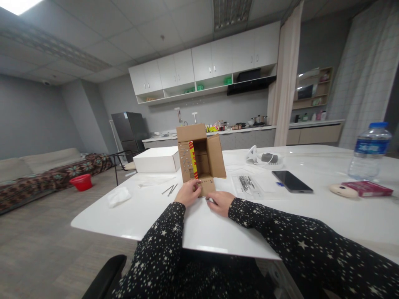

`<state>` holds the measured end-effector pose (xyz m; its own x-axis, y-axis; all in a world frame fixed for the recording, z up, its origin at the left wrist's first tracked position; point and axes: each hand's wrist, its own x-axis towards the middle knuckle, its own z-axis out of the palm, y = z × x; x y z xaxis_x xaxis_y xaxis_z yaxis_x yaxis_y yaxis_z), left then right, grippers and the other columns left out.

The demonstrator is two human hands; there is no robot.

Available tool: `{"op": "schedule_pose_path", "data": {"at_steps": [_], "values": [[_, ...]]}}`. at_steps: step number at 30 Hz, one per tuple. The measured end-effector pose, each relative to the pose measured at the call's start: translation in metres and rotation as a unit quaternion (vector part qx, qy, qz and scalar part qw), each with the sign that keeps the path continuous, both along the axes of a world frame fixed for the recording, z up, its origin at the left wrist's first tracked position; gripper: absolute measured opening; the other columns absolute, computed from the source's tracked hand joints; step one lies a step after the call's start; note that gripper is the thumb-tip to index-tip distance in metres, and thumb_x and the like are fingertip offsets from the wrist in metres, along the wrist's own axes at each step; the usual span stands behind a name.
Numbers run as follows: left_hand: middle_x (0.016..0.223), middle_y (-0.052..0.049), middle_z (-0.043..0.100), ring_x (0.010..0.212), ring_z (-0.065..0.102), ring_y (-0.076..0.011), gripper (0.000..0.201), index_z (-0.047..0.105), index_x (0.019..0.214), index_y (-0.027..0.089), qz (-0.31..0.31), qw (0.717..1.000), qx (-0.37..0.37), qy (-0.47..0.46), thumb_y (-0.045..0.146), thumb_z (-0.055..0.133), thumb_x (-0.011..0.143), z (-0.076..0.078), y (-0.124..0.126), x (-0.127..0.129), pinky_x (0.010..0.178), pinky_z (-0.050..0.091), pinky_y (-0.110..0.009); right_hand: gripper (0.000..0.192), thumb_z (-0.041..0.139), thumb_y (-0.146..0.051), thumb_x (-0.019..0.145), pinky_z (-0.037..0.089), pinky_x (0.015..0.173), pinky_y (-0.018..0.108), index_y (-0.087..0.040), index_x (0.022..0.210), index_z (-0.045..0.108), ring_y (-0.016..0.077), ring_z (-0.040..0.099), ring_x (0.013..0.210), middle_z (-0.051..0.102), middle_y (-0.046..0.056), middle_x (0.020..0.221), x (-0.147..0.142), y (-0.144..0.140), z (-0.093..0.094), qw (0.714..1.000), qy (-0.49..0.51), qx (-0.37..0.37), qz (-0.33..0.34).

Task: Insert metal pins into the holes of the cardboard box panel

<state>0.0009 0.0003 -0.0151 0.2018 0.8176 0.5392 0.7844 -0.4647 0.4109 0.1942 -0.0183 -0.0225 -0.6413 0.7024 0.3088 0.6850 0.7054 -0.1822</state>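
Observation:
An open cardboard box (183, 160) stands on the white table with its opening towards me. Its flaps are spread, and a yellow and red tape strip (193, 160) runs down the left side. Small shiny dots cover the left flap, and a few sit on the lower flap (207, 187). My left hand (188, 193) is closed at the left edge of that lower flap, fingers curled on the cardboard. By the flap's near edge, my right hand (222, 202) is pinched; a tiny dark item seems to be at its fingertips, too small to name.
Left of the box lie thin metal rods (171, 189), crumpled white tissue (119, 197) and a white box (157, 159). To the right are a clear tray of dark pieces (247, 185), a phone (292, 181), a maroon box (370, 188) and a water bottle (369, 151).

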Motion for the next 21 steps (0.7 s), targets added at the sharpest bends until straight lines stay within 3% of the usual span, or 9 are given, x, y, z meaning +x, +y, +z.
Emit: {"op": "schedule_pose_path", "data": {"at_steps": [8, 21], "values": [[0.075, -0.001, 0.065, 0.059, 0.055, -0.0115, 0.036, 0.06, 0.116, 0.016, -0.004, 1.0, -0.018, -0.001, 0.027, 0.05, 0.083, 0.0002, -0.0004, 0.0003, 0.06, 0.043, -0.024, 0.025, 0.046, -0.029, 0.087, 0.035, 0.067, 0.025, -0.02, 0.104, 0.063, 0.0158, 0.059, 0.077, 0.067, 0.004, 0.087, 0.0001, 0.0006, -0.0006, 1.0, -0.005, 0.0, -0.004], [0.074, 0.0, 0.065, 0.059, 0.055, -0.0111, 0.032, 0.062, 0.11, 0.018, -0.022, 0.999, -0.022, 0.008, 0.026, 0.053, 0.08, 0.0022, -0.0028, 0.0019, 0.06, 0.042, -0.023, 0.025, 0.046, -0.029, 0.087, 0.035, 0.067, 0.026, -0.02, 0.104, 0.063, 0.0163, 0.06, 0.078, 0.067, 0.004, 0.086, -0.0007, 0.0004, -0.0004, 1.0, 0.001, 0.001, -0.004]]}}
